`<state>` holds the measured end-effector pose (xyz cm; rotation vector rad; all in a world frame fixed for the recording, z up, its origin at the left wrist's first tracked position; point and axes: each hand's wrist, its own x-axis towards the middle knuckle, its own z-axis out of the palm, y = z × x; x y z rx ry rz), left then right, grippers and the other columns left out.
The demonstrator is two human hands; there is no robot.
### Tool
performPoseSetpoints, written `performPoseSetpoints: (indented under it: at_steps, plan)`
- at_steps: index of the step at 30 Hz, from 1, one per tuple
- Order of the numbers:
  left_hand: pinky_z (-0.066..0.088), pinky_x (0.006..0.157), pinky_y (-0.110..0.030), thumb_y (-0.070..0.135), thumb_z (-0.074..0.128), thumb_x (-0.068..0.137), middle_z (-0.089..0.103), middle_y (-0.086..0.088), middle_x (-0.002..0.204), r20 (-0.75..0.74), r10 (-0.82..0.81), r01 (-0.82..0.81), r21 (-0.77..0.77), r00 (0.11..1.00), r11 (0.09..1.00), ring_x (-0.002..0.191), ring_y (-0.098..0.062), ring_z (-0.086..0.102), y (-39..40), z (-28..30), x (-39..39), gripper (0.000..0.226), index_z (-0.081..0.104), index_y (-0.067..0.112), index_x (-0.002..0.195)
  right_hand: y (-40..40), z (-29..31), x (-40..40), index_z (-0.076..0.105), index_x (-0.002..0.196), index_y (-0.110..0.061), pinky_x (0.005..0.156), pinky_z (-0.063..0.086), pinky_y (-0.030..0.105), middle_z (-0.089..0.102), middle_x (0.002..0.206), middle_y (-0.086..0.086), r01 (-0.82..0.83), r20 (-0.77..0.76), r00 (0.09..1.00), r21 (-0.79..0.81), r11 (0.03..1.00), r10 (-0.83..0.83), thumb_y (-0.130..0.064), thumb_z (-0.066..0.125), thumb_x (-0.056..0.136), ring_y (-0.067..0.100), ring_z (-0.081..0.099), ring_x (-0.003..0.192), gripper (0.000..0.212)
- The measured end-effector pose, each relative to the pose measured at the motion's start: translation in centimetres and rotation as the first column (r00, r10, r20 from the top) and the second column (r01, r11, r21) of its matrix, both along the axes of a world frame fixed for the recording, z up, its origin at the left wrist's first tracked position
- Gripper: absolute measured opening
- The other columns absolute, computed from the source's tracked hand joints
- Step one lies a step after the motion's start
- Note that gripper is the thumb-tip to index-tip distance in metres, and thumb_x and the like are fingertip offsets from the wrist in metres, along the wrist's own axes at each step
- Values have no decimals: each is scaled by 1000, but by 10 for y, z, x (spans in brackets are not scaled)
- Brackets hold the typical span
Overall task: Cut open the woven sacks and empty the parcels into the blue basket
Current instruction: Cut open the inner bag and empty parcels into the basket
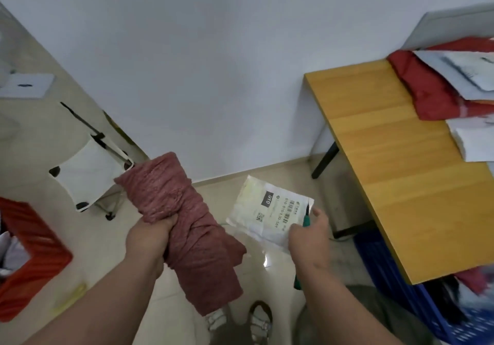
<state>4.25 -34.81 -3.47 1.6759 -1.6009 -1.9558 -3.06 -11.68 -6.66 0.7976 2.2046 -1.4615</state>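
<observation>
My left hand grips a bunched dark-red woven sack held up in front of me, its ends hanging above and below the fist. My right hand pinches a white labelled parcel together with a green-handled cutter, whose blade points up over the label. The blue basket stands on the floor at the lower right, partly under the wooden table, with several parcels inside.
A wooden table on the right carries red sacks and white parcels. A red crate sits at the left. A white folding cart stands by the wall. My sandalled feet show at the bottom.
</observation>
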Motion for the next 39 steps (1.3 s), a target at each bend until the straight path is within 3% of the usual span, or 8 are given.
performPoseSetpoints:
  at_steps: [3, 6, 11, 14, 16, 25, 33, 39]
  plan:
    - [53, 89, -49, 26, 77, 78, 67, -7, 95, 45, -73, 77, -98, 996, 992, 89, -30, 64, -1, -10, -11, 22, 63, 25, 95, -20, -1, -5, 25, 141, -41, 71, 59, 49, 56, 80, -12, -210, -141, 962, 163, 964, 233, -2, 49, 90, 23, 67, 82, 68]
    - [51, 89, -48, 32, 75, 80, 68, -15, 104, 184, -272, 314, -268, 945, 911, 91, -33, 63, -17, -23, -18, 18, 58, 26, 84, -48, -2, -15, 26, 141, -35, 68, 60, 48, 56, 81, -11, -260, -162, 943, 180, 949, 289, -4, 51, 92, 22, 67, 80, 63]
    - [44, 77, -31, 49, 57, 67, 71, -9, 102, 401, -732, 834, -232, 551, 500, 95, -30, 64, -68, -52, -36, 46, 69, 16, 97, -90, -32, -42, 44, 126, -13, 70, 61, 43, 62, 98, 0, -102, -1, 995, 130, 986, 103, -7, 50, 93, 22, 67, 84, 35]
    - [39, 76, -29, 43, 51, 85, 69, -8, 107, 523, -801, 954, -222, 292, 203, 101, -30, 62, -100, -83, -52, 31, 64, 19, 99, -120, -63, -53, 57, 97, -12, 71, 59, 46, 69, 98, 9, -58, 66, 997, 134, 989, 49, -8, 52, 88, 28, 68, 78, 11]
    - [40, 83, -32, 36, 44, 88, 64, -8, 109, 569, -793, 967, -238, 215, 91, 106, -33, 56, -115, -110, -61, 26, 56, 22, 107, -141, -86, -57, 56, 87, -14, 71, 58, 47, 68, 90, 11, -60, 90, 995, 129, 990, 49, -7, 54, 86, 29, 66, 75, 7]
    - [45, 87, -39, 31, 50, 83, 50, -5, 118, 625, -767, 986, -162, 142, 50, 114, -26, 48, -146, -264, -107, 58, 28, 40, 136, -197, -225, -88, 56, 82, -6, 67, 54, 45, 65, 79, 17, -73, 202, 978, 101, 992, 51, -11, 55, 86, 31, 60, 66, 6]
    - [50, 78, -37, 33, 50, 89, 47, -4, 109, 707, -698, 982, -188, 117, -26, 94, -27, 59, -178, -439, -161, 26, 56, 25, 114, -220, -387, -131, 55, 82, -8, 75, 57, 51, 60, 76, 12, -132, 225, 967, 31, 991, 122, -10, 59, 88, 27, 57, 66, 8]
    - [40, 89, -41, 56, 62, 71, 54, -11, 131, 870, -463, 911, -318, 171, -261, 120, -33, 49, -206, -554, -206, 41, 71, 30, 101, -236, -494, -160, 57, 86, -10, 66, 56, 43, 64, 86, 14, -134, 239, 961, -31, 991, 137, -5, 57, 91, 24, 59, 66, 7]
